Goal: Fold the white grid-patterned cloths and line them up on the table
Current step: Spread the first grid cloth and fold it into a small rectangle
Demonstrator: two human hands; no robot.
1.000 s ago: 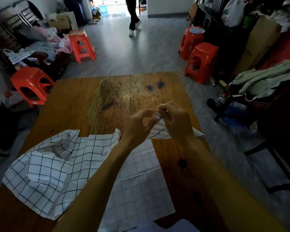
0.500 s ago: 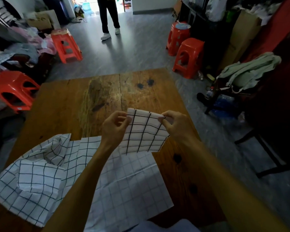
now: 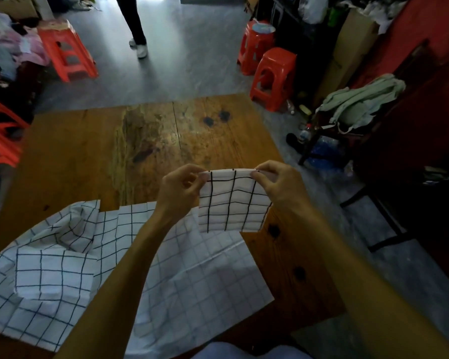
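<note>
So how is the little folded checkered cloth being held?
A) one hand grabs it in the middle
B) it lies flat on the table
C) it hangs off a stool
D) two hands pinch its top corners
D: the left hand and right hand each pinch a top corner of the small folded cloth, which hangs above the table.

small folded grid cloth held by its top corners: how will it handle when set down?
The small folded white grid-patterned cloth probably stays limp: it hangs below the left hand and right hand. Likely light, since fingertip pinches carry it. Its layers may splay once released.
</note>
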